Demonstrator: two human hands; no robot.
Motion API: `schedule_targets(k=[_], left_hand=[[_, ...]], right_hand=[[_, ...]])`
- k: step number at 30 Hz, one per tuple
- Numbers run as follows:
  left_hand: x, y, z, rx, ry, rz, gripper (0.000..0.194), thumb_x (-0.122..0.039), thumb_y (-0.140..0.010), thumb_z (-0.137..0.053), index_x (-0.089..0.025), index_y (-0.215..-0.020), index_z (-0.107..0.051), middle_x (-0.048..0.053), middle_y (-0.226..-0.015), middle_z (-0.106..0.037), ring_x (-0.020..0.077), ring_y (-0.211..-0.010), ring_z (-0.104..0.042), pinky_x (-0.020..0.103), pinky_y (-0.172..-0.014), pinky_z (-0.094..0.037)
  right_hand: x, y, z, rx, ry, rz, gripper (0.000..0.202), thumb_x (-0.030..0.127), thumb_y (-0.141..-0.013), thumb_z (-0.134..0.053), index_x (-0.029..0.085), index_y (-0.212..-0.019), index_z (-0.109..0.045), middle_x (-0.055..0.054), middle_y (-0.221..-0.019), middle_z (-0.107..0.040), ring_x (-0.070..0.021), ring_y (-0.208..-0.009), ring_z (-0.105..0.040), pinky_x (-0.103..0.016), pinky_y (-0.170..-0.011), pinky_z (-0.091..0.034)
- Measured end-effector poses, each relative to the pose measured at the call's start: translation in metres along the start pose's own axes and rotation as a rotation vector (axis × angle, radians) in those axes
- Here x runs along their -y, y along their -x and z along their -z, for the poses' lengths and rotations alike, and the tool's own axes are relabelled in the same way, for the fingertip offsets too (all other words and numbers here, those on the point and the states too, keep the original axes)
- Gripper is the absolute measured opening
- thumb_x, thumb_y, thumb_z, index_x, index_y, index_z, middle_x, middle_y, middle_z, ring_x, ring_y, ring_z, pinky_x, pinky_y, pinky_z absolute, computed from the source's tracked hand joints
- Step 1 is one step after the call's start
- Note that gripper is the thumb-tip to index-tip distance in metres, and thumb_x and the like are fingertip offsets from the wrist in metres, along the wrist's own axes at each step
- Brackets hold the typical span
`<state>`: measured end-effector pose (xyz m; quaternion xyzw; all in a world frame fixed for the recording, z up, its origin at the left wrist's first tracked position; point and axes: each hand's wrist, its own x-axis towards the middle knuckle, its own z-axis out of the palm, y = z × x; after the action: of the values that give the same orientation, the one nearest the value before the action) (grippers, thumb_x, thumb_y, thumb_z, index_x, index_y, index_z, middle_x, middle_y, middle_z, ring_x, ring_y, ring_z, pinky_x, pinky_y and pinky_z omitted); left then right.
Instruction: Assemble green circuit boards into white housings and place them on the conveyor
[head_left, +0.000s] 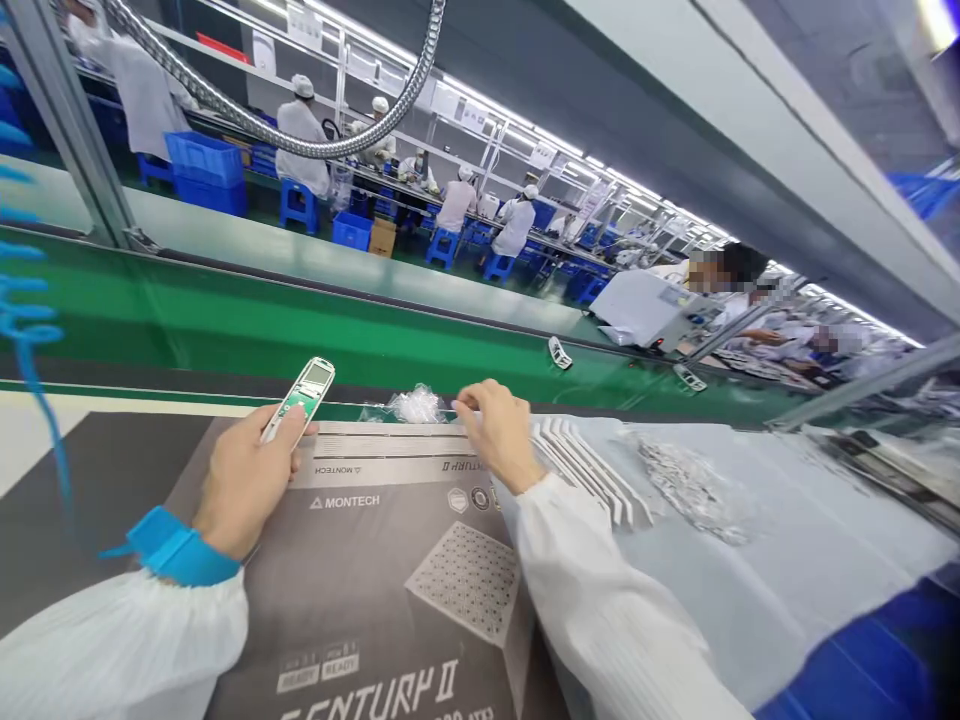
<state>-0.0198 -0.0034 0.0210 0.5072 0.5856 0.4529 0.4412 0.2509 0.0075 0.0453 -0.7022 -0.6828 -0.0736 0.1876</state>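
Note:
My left hand (251,465), with a blue band at the wrist, is closed around a remote control housing (318,376). It is slim and white, with a small screen at its upper end and a green circuit board showing under my thumb. Beneath both hands lies a grey printed cardboard box (360,570). My right hand (495,425) hovers over the box's far edge, thumb and fingers pinched together; whatever they hold, if anything, is too small to make out. Just left of those fingers sits a crumpled clear plastic wad (417,404).
Right of the box, several curved white strips (589,470) and a bag of small parts (697,485) lie on a pale sheet (810,540). Two white housings (559,353) rest on the green conveyor belt (360,335). A metal hose (300,145) hangs overhead; co-workers sit beyond.

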Motion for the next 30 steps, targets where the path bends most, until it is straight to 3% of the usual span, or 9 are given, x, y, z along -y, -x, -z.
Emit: schedule_targets(k=[3,7,11,14,17,20,24,28,30], left_hand=[[-0.01,0.007,-0.003,-0.114,-0.077,0.076,0.047,-0.066,-0.08,-0.051,-0.024,-0.084,-0.069,0.002,-0.056,-0.054,0.0196,-0.053,-0.049,0.034,-0.056,-0.032],[-0.019,0.011,-0.006,-0.013,0.094,0.09,0.048,-0.065,-0.077,-0.058,-0.02,-0.09,-0.068,-0.001,-0.059,-0.052,0.0163,-0.059,-0.046,0.031,-0.06,-0.037],[-0.018,0.009,-0.011,0.065,0.255,0.125,0.051,-0.065,-0.073,-0.065,-0.017,-0.089,-0.066,-0.001,-0.066,-0.057,0.0139,-0.063,-0.05,0.028,-0.061,-0.042],[-0.017,0.01,-0.015,0.138,0.394,0.138,0.051,-0.058,-0.068,-0.073,-0.015,-0.094,-0.062,0.004,-0.089,-0.067,0.0117,-0.064,-0.055,0.026,-0.06,-0.046],[-0.018,0.013,-0.019,0.218,0.453,0.098,0.051,-0.051,-0.069,-0.076,-0.016,-0.101,-0.058,0.007,-0.103,-0.068,0.0096,-0.062,-0.055,0.025,-0.056,-0.046],[-0.018,0.013,-0.019,0.227,0.406,0.067,0.049,-0.054,-0.075,-0.07,-0.016,-0.104,-0.057,0.007,-0.098,-0.069,0.0085,-0.057,-0.052,0.022,-0.05,-0.042],[-0.013,0.005,-0.015,0.11,0.303,0.031,0.051,-0.063,-0.087,-0.049,-0.016,-0.104,-0.06,0.007,-0.09,-0.07,0.0094,-0.054,-0.051,0.023,-0.049,-0.042],[-0.007,-0.005,-0.006,0.081,0.149,-0.056,0.048,-0.058,-0.092,-0.046,-0.021,-0.118,-0.06,0.006,-0.095,-0.071,0.0126,-0.063,-0.057,0.026,-0.06,-0.048],[-0.007,-0.004,-0.002,0.1,0.034,-0.149,0.042,-0.051,-0.093,-0.049,-0.022,-0.122,-0.059,0.006,-0.102,-0.07,0.0158,-0.079,-0.062,0.029,-0.074,-0.05]], right_hand=[[-0.039,0.027,0.032,0.052,0.201,-0.125,0.018,0.035,-0.094,-0.053,0.023,-0.09,-0.065,-0.005,-0.098,-0.067,-0.0224,-0.098,-0.059,-0.036,-0.08,-0.03],[-0.091,0.074,0.052,0.246,0.544,-0.242,0.021,0.033,-0.09,-0.059,0.018,-0.078,-0.065,-0.01,-0.093,-0.067,-0.0278,-0.097,-0.06,-0.038,-0.078,-0.031],[-0.107,0.098,0.062,0.249,0.486,-0.26,0.024,0.034,-0.093,-0.052,0.02,-0.078,-0.064,-0.01,-0.093,-0.067,-0.0273,-0.095,-0.061,-0.036,-0.074,-0.033],[-0.089,0.09,0.075,0.254,0.206,-0.237,0.027,0.037,-0.096,-0.043,0.02,-0.085,-0.061,-0.007,-0.081,-0.066,-0.0242,-0.078,-0.06,-0.033,-0.066,-0.033],[-0.049,0.071,0.079,0.463,-0.242,-0.055,0.033,0.04,-0.099,-0.035,0.021,-0.096,-0.063,-0.003,-0.076,-0.067,-0.0208,-0.069,-0.059,-0.032,-0.065,-0.038],[0.001,0.053,0.057,0.633,-0.552,0.179,0.032,0.037,-0.099,-0.04,0.026,-0.116,-0.064,-0.003,-0.099,-0.072,-0.0214,-0.086,-0.064,-0.033,-0.078,-0.045],[0.053,0.038,0.008,0.546,-0.525,0.324,0.025,0.034,-0.092,-0.056,0.026,-0.111,-0.07,-0.007,-0.111,-0.07,-0.0255,-0.103,-0.063,-0.038,-0.09,-0.044],[0.054,0.033,-0.013,0.352,-0.537,0.285,0.03,0.039,-0.086,-0.065,0.024,-0.113,-0.069,-0.009,-0.115,-0.067,-0.0266,-0.108,-0.06,-0.043,-0.095,-0.044],[0.038,0.034,-0.01,0.395,-0.628,0.266,0.052,0.043,-0.079,-0.073,0.026,-0.127,-0.06,-0.009,-0.132,-0.06,-0.0272,-0.12,-0.056,-0.045,-0.103,-0.042]])
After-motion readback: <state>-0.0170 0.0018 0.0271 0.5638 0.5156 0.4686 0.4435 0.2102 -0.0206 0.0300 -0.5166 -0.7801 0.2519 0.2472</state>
